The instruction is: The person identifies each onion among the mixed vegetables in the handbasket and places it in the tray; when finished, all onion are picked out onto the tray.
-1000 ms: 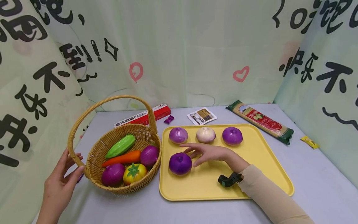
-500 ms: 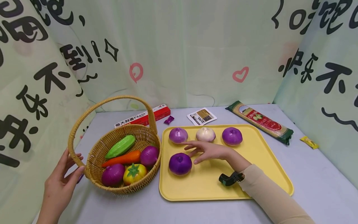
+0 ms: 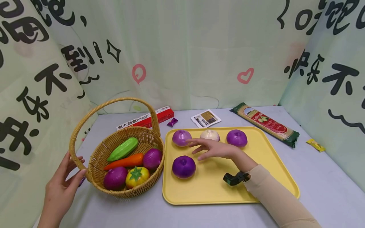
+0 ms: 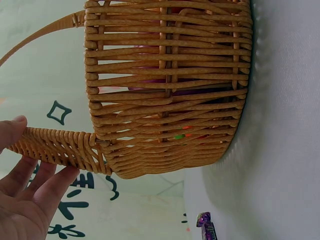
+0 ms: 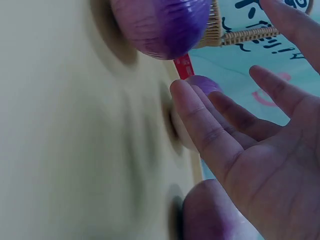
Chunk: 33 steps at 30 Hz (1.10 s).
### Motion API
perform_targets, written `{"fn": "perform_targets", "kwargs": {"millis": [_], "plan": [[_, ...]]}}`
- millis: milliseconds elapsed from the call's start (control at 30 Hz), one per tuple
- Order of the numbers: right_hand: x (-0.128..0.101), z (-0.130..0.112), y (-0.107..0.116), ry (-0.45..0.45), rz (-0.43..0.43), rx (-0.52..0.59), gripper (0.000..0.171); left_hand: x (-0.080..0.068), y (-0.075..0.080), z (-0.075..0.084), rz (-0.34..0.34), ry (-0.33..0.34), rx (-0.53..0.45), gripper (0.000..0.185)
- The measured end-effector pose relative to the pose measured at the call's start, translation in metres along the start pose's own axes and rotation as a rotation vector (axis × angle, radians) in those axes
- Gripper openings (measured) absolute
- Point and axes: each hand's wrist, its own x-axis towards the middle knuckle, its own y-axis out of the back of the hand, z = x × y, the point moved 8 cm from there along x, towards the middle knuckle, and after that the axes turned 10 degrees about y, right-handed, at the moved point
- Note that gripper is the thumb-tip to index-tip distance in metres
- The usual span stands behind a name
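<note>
At the table's left edge, the left hand (image 3: pixel 61 186) rests with straight fingers against the lower handle of the wicker basket (image 3: pixel 144 136), thumb on one side, fingers on the other. The basket holds a cucumber (image 3: pixel 123 148), a carrot (image 3: pixel 124 161), two purple onions and a tomato (image 3: pixel 137 176). On the yellow tray (image 3: pixel 265 177) beside it, the right hand (image 3: pixel 215 148) hovers with fingers spread, holding nothing, above the dark purple onion (image 3: pixel 183 166) near the tray's left edge and just before the row of three onions along its far edge.

Purple onions (image 3: pixel 183 166), yellow tray (image 3: pixel 273 164)
</note>
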Motion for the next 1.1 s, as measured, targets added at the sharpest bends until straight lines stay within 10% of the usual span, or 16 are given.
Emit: {"fn": "perform_targets", "kwargs": {"millis": [1100], "plan": [[0.054,-0.09,0.004,0.137,-0.068,-0.18,0.059,0.0,0.0,-0.001,0.003,-0.011,0.001,0.079]]}}
